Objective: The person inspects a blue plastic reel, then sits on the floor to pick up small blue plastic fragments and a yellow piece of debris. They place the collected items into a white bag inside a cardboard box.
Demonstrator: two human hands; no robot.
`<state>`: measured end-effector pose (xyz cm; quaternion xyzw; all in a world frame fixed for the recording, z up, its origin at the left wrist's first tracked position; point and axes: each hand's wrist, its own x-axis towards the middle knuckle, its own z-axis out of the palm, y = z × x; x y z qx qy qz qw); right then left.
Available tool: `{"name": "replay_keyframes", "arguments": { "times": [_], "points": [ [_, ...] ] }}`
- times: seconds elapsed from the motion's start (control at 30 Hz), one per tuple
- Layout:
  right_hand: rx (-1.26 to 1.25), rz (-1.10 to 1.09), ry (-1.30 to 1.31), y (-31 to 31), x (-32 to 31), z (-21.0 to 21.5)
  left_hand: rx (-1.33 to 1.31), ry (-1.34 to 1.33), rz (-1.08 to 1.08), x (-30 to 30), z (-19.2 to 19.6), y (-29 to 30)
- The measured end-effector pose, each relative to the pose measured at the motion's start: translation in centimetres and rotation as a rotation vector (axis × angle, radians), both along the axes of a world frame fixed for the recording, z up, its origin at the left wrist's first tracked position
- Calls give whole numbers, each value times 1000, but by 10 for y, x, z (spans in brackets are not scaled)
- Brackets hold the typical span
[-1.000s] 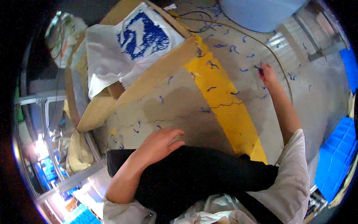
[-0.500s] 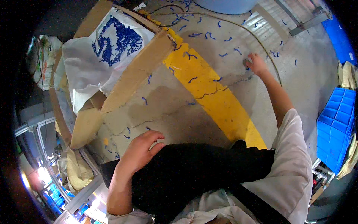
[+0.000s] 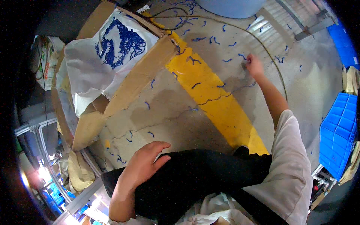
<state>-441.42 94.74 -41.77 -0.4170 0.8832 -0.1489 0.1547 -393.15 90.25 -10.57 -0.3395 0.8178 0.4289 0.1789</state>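
The right hand (image 3: 255, 66) was stretched over the concrete floor (image 3: 180, 131), fingertips drawn together at a slim, curled blue strip (image 3: 242, 57) (whether they gripped it, I could not tell). The left hand (image 3: 147, 159) hung half-open and empty near the black-clad lap (image 3: 202, 172). More strips (image 3: 135, 47) lay heaped in a crinkled white sack (image 3: 88, 75), seemingly set inside the cardboard box (image 3: 139, 77) for stiff support.

It appears to be a factory or workshop: a cracked concrete floor (image 3: 318, 97) bears a yellow painted stripe (image 3: 221, 108), strewn blue scraps (image 3: 227, 60) and a cardboard carton (image 3: 140, 77) near metal framing (image 3: 80, 200).
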Motion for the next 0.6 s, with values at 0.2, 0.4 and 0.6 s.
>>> {"name": "replay_keyframes", "arguments": {
  "times": [0.2, 0.4, 0.6],
  "points": [
    [-25, 115, 209, -40, 9, 2, -19, -44, 36, 7, 11, 7],
    [72, 243, -46, -52, 22, 23, -3, -46, 41, 10, 13, 7],
    [85, 605, 128, -67, 52, 12, -42, 13, 2, 14, 8, 5]
  ]
}}
